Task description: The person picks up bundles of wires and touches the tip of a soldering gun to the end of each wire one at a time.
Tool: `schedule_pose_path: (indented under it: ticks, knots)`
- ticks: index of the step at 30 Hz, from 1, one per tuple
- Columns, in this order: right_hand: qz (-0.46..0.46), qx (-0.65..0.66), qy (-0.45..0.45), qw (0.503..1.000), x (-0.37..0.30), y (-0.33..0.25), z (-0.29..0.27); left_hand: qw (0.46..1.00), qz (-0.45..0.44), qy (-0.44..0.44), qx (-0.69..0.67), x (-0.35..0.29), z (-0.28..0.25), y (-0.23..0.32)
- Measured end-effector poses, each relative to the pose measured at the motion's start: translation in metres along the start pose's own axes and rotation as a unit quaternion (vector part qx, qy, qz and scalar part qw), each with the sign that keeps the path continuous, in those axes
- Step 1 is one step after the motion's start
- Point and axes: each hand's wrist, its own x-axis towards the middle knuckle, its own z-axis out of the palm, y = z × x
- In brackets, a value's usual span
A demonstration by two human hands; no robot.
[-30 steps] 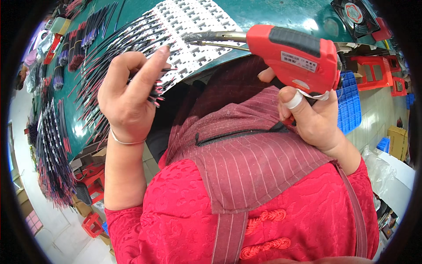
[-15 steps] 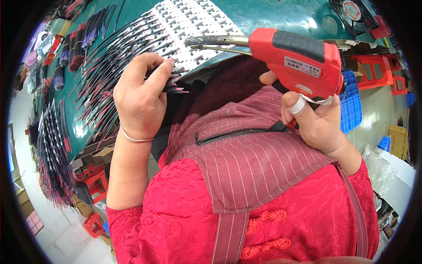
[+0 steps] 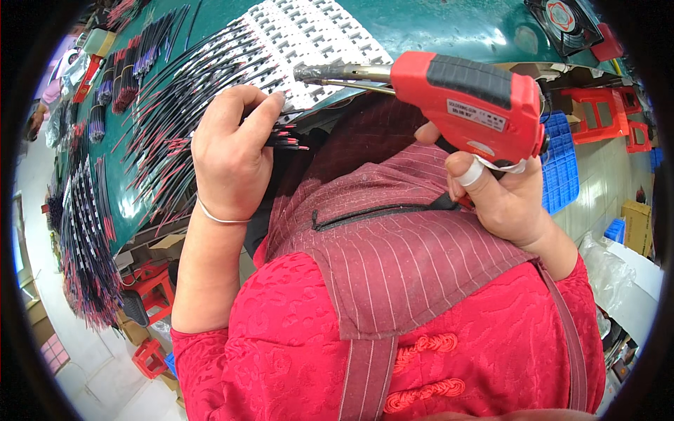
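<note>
A red and black soldering gun [image 3: 460, 105] is gripped in my right hand [image 3: 502, 200], its metal tip pointing left over a white slotted board [image 3: 330, 38]. White tape wraps my right thumb. My left hand [image 3: 235, 158] is closed, thumb and forefinger pinched together at the board's near edge. Several black wires with red ends [image 3: 288, 138] stick out past its fingers, and it grips them. What the pinching fingertips hold is hidden. Rows of black wires [image 3: 168, 140] fan out leftward from the board, to the left of my left hand. The soldering tip sits just right of the left fingertips, apart from them.
Bundled wires [image 3: 123, 81] lie at the far left of the green table [image 3: 449, 24], and a large bunch [image 3: 88, 259] hangs over its left edge. A black fan [image 3: 562, 24] stands far right. Below are a blue crate [image 3: 559, 165] and a red stool [image 3: 597, 112].
The soldering gun has shifted slightly left and down, closer to my left fingertips. My left hand has moved a little to the right with the wires.
</note>
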Motion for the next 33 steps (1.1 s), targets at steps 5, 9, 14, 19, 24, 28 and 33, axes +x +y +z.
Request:
schedule_pose_path:
  ticks: [5,9,14,19,24,28,33]
  knots:
    - [-0.012,-0.036,-0.008,0.999,-0.001,0.001,-0.002,1.0,0.018,0.012,0.004,0.001,0.002,0.0]
    - [-0.02,-0.036,-0.001,0.999,-0.001,0.0,-0.001,1.0,-0.003,0.013,0.022,0.003,0.003,0.002]
    - [-0.006,-0.016,0.01,1.0,-0.002,-0.002,-0.001,0.998,-0.034,-0.003,0.056,0.003,-0.005,0.006]
    - [-0.018,-0.007,-0.004,1.0,-0.001,-0.002,-0.002,0.999,-0.013,0.01,0.037,0.002,0.0,0.005]
    - [-0.029,0.004,-0.013,1.0,0.001,0.001,-0.002,0.999,0.005,0.034,0.017,0.002,0.007,0.002]
    - [-0.028,0.013,-0.018,0.999,0.0,0.002,-0.001,1.0,0.015,0.016,0.019,0.002,0.007,0.002]
    - [-0.021,-0.017,-0.021,0.999,0.0,0.003,-0.003,1.0,0.001,-0.005,0.014,0.002,0.005,0.005]
